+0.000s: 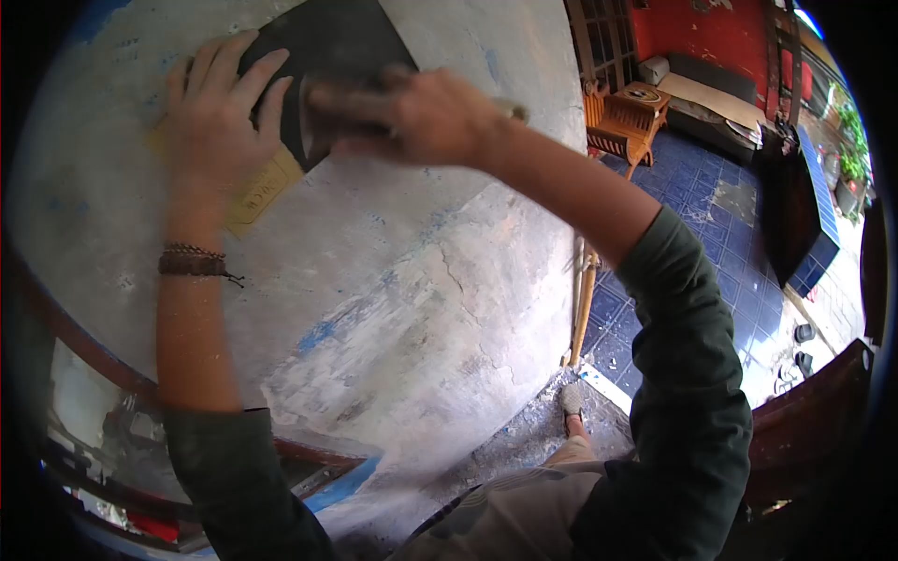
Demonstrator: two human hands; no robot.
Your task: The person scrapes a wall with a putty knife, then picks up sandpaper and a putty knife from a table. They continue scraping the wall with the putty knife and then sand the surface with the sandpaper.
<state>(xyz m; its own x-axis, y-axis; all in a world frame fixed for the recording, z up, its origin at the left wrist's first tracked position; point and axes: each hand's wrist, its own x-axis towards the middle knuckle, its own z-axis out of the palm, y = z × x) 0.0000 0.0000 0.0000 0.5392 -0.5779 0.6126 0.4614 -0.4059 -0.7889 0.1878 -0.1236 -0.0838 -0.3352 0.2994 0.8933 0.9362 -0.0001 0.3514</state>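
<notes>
Head view, upper left of frame: a dark, matte sanding sheet (323,56) lies flat against a rough plastered wall (402,280). The sheet is angular, its long axis running from upper right down to lower left, one corner pointing down toward the middle of the wall. A yellowish paper backing with faint print shows along its lower left edge.

Left hand (220,112), upper left: fingers spread and flat, pressing the sheet to the wall, clenched on nothing. Braided cord bracelets (194,262) circle the wrist.

Right hand (426,117), top centre, blurred: fingers curled around a pale, stubby tool (327,103) lying against the sheet; the tool's kind can't be made out.

Wall surface: grey-white, chalky, cracked, with scuffed blue paint patches lower centre. Dark green sleeves on both arms.

Right side: glossy blue floor tiles (720,196), a wooden chair (627,117) upper right, bamboo poles (585,299) leaning at the wall's edge.
</notes>
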